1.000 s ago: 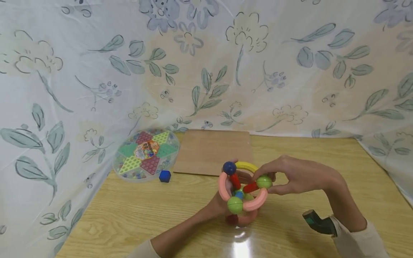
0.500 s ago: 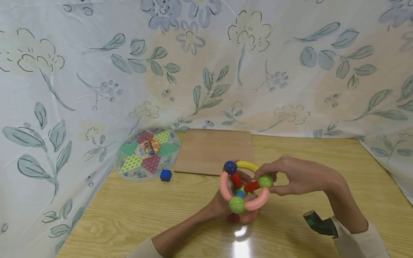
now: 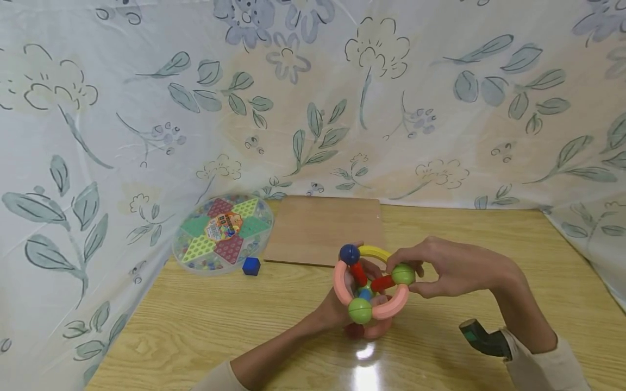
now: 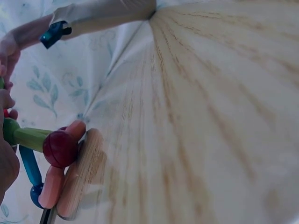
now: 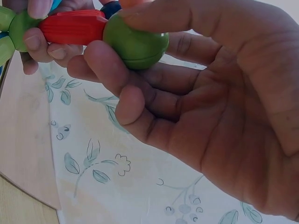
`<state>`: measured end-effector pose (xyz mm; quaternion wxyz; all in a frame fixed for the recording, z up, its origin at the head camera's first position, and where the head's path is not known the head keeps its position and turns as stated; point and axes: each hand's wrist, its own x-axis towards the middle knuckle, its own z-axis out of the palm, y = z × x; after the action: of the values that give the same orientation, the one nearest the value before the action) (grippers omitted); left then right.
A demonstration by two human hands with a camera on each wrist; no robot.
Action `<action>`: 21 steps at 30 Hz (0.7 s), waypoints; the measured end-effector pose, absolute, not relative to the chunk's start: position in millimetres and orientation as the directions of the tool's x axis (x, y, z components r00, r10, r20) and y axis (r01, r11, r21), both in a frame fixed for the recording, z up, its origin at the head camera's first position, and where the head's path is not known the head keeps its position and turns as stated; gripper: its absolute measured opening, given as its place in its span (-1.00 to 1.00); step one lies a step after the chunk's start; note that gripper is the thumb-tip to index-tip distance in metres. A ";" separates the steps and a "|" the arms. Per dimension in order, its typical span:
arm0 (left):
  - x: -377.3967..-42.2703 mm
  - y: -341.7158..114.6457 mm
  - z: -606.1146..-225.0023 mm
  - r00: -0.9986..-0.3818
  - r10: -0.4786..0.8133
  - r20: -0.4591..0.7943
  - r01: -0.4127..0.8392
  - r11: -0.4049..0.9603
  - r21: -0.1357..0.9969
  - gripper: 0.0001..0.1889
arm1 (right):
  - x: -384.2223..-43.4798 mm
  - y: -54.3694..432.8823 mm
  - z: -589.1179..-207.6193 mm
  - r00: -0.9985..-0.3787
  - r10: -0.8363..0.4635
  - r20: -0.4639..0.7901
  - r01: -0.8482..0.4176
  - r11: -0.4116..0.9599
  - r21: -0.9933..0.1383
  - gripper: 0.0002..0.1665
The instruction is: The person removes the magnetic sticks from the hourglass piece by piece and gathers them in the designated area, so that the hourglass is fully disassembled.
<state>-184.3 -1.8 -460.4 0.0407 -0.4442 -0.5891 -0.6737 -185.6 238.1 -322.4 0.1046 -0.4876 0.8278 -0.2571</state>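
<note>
A ball-and-rod building toy point(image 3: 389, 306) is held up over the table in the head view. It has straight red, blue and green rods, curved pink and yellow rods, and green and dark blue balls. My left hand point(image 3: 335, 309) grips its middle from the left, partly hidden behind the ring of pink rods. On the right, my right hand point(image 3: 452, 266) pinches a green ball point(image 5: 138, 46) between thumb and fingers, at the end of a red rod point(image 5: 72, 28). Low on the toy, a dark red ball point(image 4: 60, 148) shows with pink rods beside it.
A wooden board point(image 3: 323, 228) lies at the back of the table point(image 3: 195, 331). Left of it is a round clear game case point(image 3: 244, 244) with a star pattern and marbles, a blue cube point(image 3: 251, 266) in front. A floral cloth point(image 3: 313, 108) hangs behind.
Both hands keep the same hold and the toy's shape looks unchanged. The head view has shifted very slightly.
</note>
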 end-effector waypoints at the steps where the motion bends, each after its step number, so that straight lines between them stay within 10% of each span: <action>1: -184.3 -1.8 -460.4 -0.600 0.469 0.648 0.579 -0.303 0.757 0.04 | -185.5 238.0 -322.6 -0.503 -0.861 0.079 -0.755 0.394 -0.524 -0.57; 21: -181.4 -0.8 -458.4 -0.608 0.476 0.636 0.547 -0.330 0.769 0.04 | -183.2 233.6 -322.4 -0.497 -0.861 0.104 -0.766 0.380 -0.518 -0.56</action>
<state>-181.4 -0.8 -458.4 0.0261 -0.4422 -0.5782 -0.6852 -183.2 233.6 -322.4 0.0917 -0.4930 0.8255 -0.2590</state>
